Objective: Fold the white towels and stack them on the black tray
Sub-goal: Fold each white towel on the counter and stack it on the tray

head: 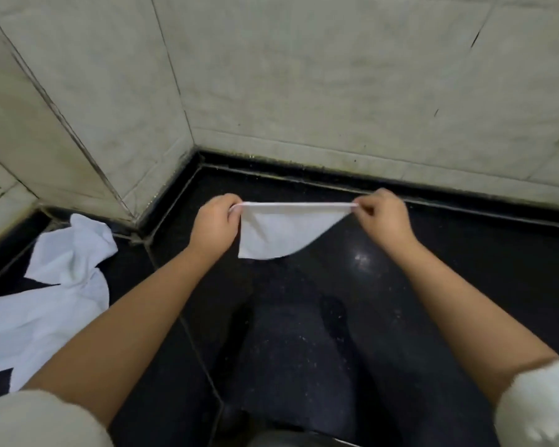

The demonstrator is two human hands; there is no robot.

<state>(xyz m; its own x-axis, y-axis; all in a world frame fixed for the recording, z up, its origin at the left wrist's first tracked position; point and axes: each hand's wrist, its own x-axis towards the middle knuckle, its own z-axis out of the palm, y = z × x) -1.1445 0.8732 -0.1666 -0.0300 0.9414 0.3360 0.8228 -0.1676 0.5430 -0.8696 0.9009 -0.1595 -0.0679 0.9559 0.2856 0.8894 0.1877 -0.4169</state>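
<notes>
Item: small white cloth towel (273, 232), held in the air above the glossy black stone counter (465, 253); top edge pulled taut and level between the two hands; body hanging below in a folded, roughly triangular flap, longest on the left side and curving up towards the right corner; lower tip free, whether it touches the counter cannot be told.

Left hand (215, 222): fingers curled, pinching the towel's upper left corner; corner sits at the fingertips, on the inner side of the hand; bare forearm reaching in from lower left; pale fuzzy sleeve (36, 421) pushed up at the bottom edge.

Right hand (383, 217): fingers curled, thumb and forefinger pinching the towel's upper right corner; corner projects just past the fingertips towards the left; bare forearm reaching in from lower right; white fuzzy cuff (539, 404) at the right edge.

Further stock: heap of crumpled white cloth towels (55, 295), unfolded, lying on the counter at far left, well apart from the held towel, partly behind the left forearm.

Setting: counter fitted into a corner of pale marble-patterned tiled wall (304, 75); dark grout joints; light speckling and a bright reflection on the counter surface below the right hand.
</notes>
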